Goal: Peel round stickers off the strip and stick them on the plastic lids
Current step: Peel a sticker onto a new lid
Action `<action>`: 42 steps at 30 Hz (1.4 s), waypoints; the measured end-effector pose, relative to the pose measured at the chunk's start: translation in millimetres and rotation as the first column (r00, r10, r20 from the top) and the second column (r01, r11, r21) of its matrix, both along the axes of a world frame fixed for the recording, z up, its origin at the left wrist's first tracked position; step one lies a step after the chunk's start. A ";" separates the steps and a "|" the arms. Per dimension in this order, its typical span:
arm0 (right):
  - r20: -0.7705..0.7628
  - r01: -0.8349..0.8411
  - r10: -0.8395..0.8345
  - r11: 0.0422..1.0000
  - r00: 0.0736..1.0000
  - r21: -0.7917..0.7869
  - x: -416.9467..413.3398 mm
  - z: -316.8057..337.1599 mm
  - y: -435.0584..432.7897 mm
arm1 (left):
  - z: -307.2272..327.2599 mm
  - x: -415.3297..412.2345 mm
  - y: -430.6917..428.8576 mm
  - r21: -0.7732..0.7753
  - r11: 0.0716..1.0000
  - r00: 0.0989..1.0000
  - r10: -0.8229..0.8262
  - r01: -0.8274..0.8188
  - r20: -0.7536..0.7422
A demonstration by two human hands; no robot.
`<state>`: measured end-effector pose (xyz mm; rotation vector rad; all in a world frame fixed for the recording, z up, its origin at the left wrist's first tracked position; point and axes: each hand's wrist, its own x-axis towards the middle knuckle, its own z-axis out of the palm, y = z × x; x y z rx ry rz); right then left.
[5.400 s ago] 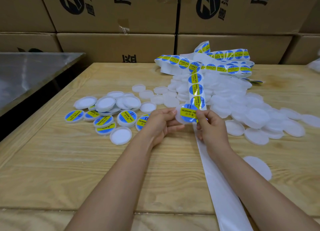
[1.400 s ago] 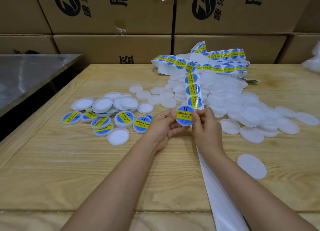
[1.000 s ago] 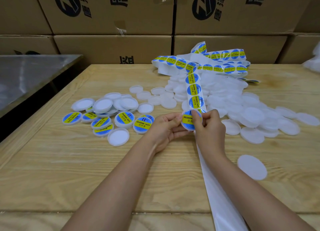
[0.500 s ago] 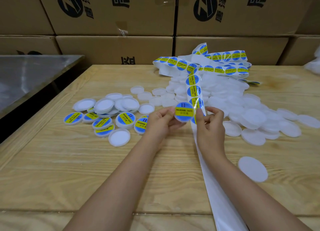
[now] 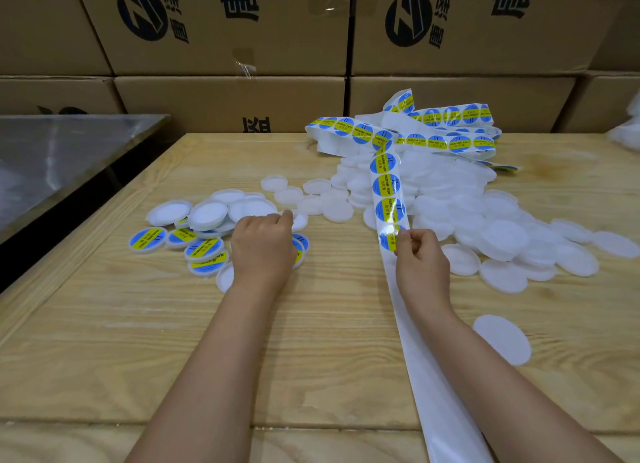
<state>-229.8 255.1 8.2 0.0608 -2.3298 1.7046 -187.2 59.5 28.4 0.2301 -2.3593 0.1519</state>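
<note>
A white backing strip with round blue-and-yellow stickers (image 5: 385, 186) runs from a tangle at the back down to my right hand (image 5: 420, 258). That hand pinches the strip at its lowest sticker (image 5: 387, 239). Below the hand, the bare backing (image 5: 433, 376) trails off the near table edge. My left hand (image 5: 263, 251) lies palm down over the group of stickered lids (image 5: 149, 239) on the left, fingers bent towards a white lid (image 5: 300, 220). It hides whatever is under it. A heap of plain white lids (image 5: 460, 199) lies at the right.
The wooden table (image 5: 121, 341) carries everything. One plain lid (image 5: 502, 338) lies alone near my right forearm. Stacked cardboard boxes (image 5: 225, 98) wall off the back. A steel table (image 5: 52, 157) stands to the left across a dark gap.
My left hand, which held a freshly stickered lid beside the strip, has moved left and down onto the stickered lids. My right hand stays on the strip at the lowest sticker.
</note>
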 end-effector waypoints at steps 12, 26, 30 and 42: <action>0.005 0.034 -0.036 0.985 0.999 0.167 -5.4 3.6 9.6 | -1.7 -3.2 16.0 0.247 0.965 0.994 -0.100 0.088 0.038; -0.059 0.099 -0.086 0.952 0.995 0.289 -5.5 3.8 9.9 | -25.2 -47.7 92.1 0.568 0.751 0.830 -0.521 0.336 0.199; -0.067 0.100 -0.083 0.943 0.994 0.318 -3.6 4.3 6.5 | -29.2 -52.0 92.3 0.488 0.815 0.836 -0.479 0.311 0.267; -0.214 0.031 0.042 0.945 0.976 0.327 7.3 8.7 -1.1 | -20.0 -47.2 100.3 0.417 0.845 0.874 -0.444 0.334 0.199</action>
